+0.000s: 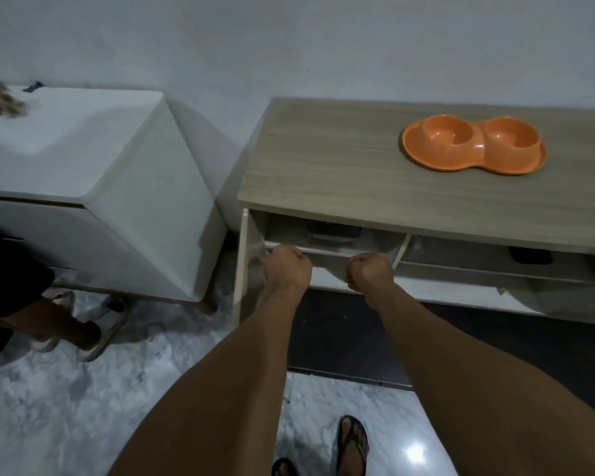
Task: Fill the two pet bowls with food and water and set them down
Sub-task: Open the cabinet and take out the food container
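Note:
An orange double pet bowl (473, 145) sits on the wooden cabinet top (323, 159) at the right; both of its cups look empty. Below the top, a white tilt-out drawer front (323, 251) stands partly open. My left hand (287, 268) and my right hand (370, 271) are both fisted on its upper edge, side by side. Inside the opening lies a dark-lidded clear container (334, 232), half hidden under the top. A second compartment on the right holds a dark object (530, 256).
A white cabinet (93, 173) stands to the left against the wall, with a tuft of brown stuff (6, 99) on top. Another person's legs in sandals (73, 324) are at lower left. My feet in dark flip-flops (352, 441) stand on the marbled floor.

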The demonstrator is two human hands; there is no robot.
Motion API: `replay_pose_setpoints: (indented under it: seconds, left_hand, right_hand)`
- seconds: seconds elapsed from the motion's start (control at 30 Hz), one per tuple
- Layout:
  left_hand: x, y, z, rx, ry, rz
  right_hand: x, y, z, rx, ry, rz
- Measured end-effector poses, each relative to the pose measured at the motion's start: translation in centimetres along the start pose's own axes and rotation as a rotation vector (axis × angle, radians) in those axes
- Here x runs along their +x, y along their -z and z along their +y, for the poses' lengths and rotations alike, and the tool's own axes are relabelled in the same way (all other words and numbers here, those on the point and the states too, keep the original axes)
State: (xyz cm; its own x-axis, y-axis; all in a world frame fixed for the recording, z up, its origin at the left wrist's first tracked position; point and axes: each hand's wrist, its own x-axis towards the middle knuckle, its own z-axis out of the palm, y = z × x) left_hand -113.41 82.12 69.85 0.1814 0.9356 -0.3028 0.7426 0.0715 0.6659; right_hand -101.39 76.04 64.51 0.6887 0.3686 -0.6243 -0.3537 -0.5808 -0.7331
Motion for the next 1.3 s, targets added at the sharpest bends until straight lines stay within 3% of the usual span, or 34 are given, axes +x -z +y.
replay_pose_setpoints:
  seconds: [0.33, 0.57, 0.73, 1.3]
  left_hand:
    - [6.9, -7.5, -1.4, -0.27, 0.202, 0.077]
    - [11.9, -11.3, -3.9, -0.426, 0.135, 0.095]
    - [12.9, -12.9, -4.9, -0.567, 0.072, 0.094]
    - [13.8, -13.8, -6.6, -0.62, -0.044, -0.022]
  right_hand:
    - [7.6, -1.1, 2.9, 0.215, 0.087, 0.14]
    - [11.6, -2.5, 4.3, 0.057, 0.247, 0.175]
    - [12.2, -4.4, 4.5, 0.322, 0.228, 0.321]
    - [13.6, -6.3, 4.5, 0.552, 0.268, 0.303]
